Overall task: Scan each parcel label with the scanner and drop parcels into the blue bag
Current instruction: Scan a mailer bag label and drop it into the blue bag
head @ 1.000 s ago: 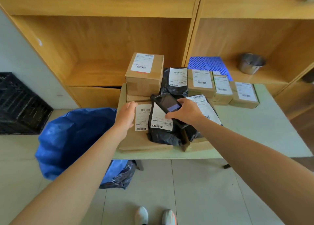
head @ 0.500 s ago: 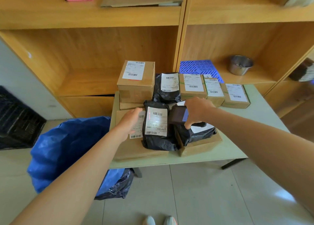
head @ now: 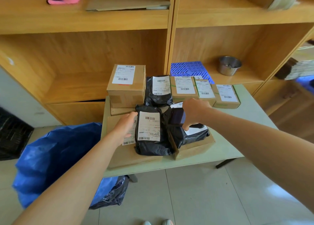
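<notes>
Right hand (head: pixel 195 111) clenched around the scanner (head: pixel 177 118), over the black parcel (head: pixel 190 134) by the table's (head: pixel 237 139) front edge. Left hand (head: pixel 125 126) spread flat on the brown parcel (head: pixel 132 155) at the front-left corner, touching the labelled black bag (head: pixel 149 133). Blue bag (head: pixel 56 158) on the floor past the left edge. Bare tabletop toward the right edge.

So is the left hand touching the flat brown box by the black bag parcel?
Touching. In the head view the left hand lies palm-down on the flat brown box, covering part of its label.
</notes>
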The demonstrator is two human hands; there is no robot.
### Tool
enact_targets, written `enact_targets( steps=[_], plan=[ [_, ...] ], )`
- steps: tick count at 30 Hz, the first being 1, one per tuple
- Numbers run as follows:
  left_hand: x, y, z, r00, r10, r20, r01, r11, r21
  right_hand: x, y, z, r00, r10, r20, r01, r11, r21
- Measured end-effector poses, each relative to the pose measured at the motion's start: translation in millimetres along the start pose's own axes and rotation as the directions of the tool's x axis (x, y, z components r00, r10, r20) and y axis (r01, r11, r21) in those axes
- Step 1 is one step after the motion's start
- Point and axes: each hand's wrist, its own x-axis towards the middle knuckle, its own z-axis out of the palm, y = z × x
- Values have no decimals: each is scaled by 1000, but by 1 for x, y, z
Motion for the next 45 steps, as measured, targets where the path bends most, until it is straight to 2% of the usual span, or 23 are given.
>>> enact_targets(
  steps=[3, 6, 8, 11, 16, 19, 25, 30, 37, 45],
  plan=[
    [4, -1, -1, 1000, -1, -14, 1, 1000, -7, 8, -2, 2, 999, 24, -31, -21, 996, 83],
    [9, -3, -3, 999, 16, -32, -17, 1000, -27, 22, -12, 8, 999, 47, -3, -42, 923, 382],
    [12, -5, -3, 998, 46, -54, -48, 998, -35, 29, -25, 15, 999, 49, 20, -51, 802, 595],
    [18, -11, -6, 988, 90, -122, -95, 995, -37, 36, -48, 28, 993, 112, 47, -100, 539, 837],
    [33, -21, -7, 978, 96, -185, -109, 992, -60, 54, -85, 59, 959, 270, 87, -131, 150, 980],
    [38, -25, 2, 985, 48, -167, -60, 996, -71, 63, -103, 77, 929, 344, 134, -154, 34, 987],
    [50, -35, 17, 997, -46, -63, 43, 998, -47, 76, -110, 110, 890, 425, 168, -198, 27, 980],
    [53, -45, 24, 999, -49, -21, 49, 998, -29, 79, -111, 125, 905, 381, 188, -213, 25, 977],
    [42, -37, 12, 996, -1, -93, -8, 995, -104, 66, -112, 110, 932, 327, 159, -164, -12, 986],
    [6, -35, -41, 980, 31, -199, -63, 985, -160, 54, -154, 74, 971, 233, 62, -70, 27, 997]
  ],
)
